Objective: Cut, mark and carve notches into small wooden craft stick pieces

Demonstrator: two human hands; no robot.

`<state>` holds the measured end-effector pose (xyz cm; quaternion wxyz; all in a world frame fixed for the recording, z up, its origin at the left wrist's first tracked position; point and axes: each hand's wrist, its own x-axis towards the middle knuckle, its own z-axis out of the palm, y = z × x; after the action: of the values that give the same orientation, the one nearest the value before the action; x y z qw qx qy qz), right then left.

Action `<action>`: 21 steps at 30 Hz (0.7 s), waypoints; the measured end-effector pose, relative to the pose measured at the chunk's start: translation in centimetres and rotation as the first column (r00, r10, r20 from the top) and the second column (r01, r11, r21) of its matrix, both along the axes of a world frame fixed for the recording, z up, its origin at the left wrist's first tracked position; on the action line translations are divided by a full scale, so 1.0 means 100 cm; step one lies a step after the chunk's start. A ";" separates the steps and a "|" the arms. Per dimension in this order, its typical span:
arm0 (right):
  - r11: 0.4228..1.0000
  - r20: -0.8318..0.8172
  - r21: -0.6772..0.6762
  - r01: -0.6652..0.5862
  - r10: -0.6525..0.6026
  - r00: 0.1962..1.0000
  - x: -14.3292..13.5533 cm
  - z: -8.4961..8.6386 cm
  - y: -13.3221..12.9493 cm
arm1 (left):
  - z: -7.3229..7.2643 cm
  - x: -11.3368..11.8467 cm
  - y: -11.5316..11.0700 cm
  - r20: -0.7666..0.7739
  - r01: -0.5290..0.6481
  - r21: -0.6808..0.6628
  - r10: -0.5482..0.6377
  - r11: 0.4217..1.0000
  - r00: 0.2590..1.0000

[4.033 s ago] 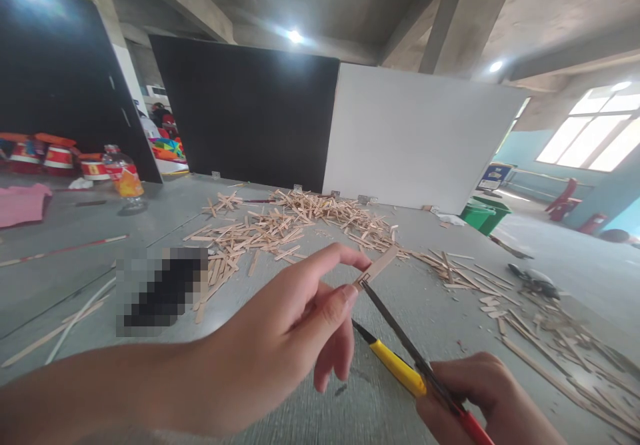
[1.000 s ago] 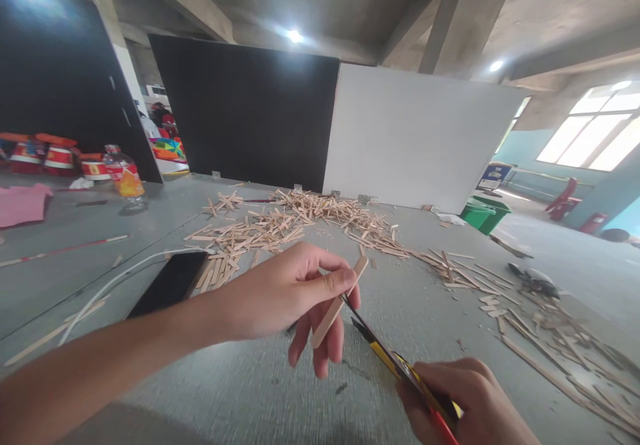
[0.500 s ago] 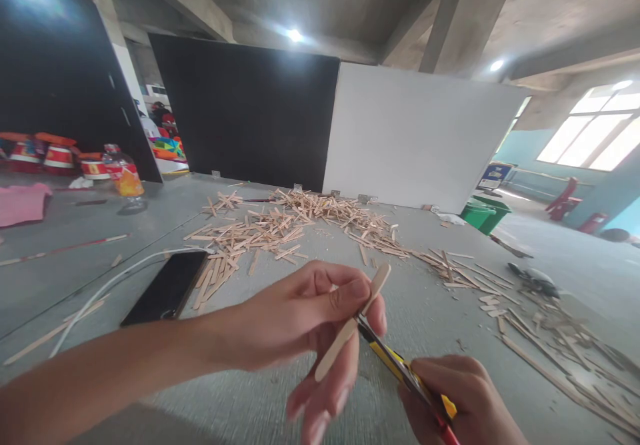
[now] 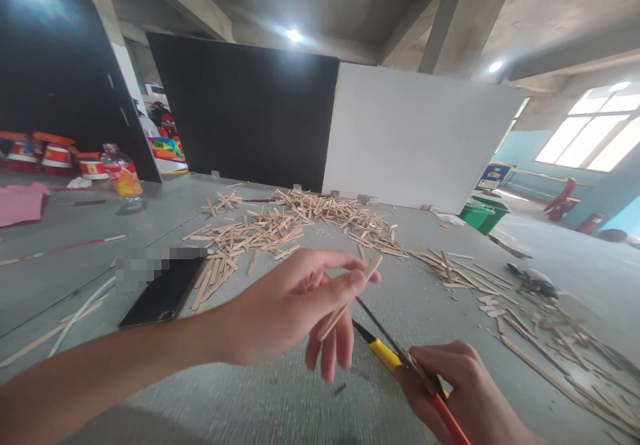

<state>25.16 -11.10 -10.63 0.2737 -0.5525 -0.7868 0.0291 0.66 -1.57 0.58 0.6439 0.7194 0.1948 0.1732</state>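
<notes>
Workshop-type rm: bare concr. beams [image 4: 193, 4], partition bds [image 4: 245, 112], wood-stick pile [image 4: 350, 215] on tbl [image 4: 225, 405].

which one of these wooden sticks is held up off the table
The stick gripped at a slant in the left hand; the other sticks lie loose or heaped on the table.

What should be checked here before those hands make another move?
1. Left hand has the wooden stick: ok, pinched by thumb and fingers.
2. Right hand grips the red-handled tool: ok.
3. Only one tool in that hand: not ok, a yellow-handled tool is there too.
4. Red-handled tool touching the stick: cannot tell, its tip is beside the left fingers.
5. Phone untouched by the left forearm: cannot tell, they overlap in view.
6. Spare sticks available: ok, piled beyond the hands.
</notes>
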 end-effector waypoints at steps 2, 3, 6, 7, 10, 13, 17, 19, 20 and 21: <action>0.999 0.040 0.009 0.054 -0.054 0.998 -0.001 -0.001 0.001 | 0.003 -0.005 -0.003 -0.106 -0.155 0.305 0.196 0.940 0.975; 0.997 0.058 0.012 0.075 -0.075 0.996 -0.002 -0.001 0.000 | 0.001 -0.007 -0.005 -0.131 -0.179 0.437 0.259 0.881 0.957; 0.994 0.034 0.000 0.110 -0.110 0.993 -0.003 -0.002 -0.001 | -0.008 -0.012 -0.007 -0.158 -0.156 0.665 0.342 0.730 0.927; 0.993 0.004 -0.005 0.119 -0.119 0.993 -0.004 -0.001 -0.002 | -0.011 -0.013 -0.007 -0.150 -0.156 0.696 0.355 0.701 0.923; 0.991 -0.097 -0.043 0.125 -0.129 0.987 -0.005 0.001 -0.003 | -0.014 -0.016 -0.007 -0.147 -0.141 0.722 0.350 0.678 0.925; 0.987 -0.171 -0.142 0.080 -0.104 0.980 -0.006 0.002 -0.003 | -0.007 -0.019 -0.005 -0.191 -0.101 0.686 0.312 0.721 0.931; 0.956 -0.247 -0.285 0.064 -0.138 0.959 -0.007 0.004 -0.006 | 0.006 -0.021 0.001 -0.273 -0.063 0.520 0.236 0.852 0.933; 0.933 -0.348 -0.347 0.094 -0.221 0.911 -0.007 0.006 -0.010 | 0.011 -0.020 0.006 -0.309 -0.047 0.404 0.185 0.914 0.933; 0.914 -0.411 -0.396 0.091 -0.265 0.872 -0.007 0.008 -0.013 | 0.012 -0.020 0.009 -0.318 -0.042 0.357 0.164 0.933 0.934; 0.888 -0.471 -0.456 0.064 -0.302 0.829 -0.008 0.010 -0.015 | 0.013 -0.019 0.011 -0.322 -0.037 0.321 0.146 0.947 0.935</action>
<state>24.40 -12.62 -9.62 0.3557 -0.6430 -0.5968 0.3222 -1.28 -0.43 1.89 0.4707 0.8203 0.3077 0.1042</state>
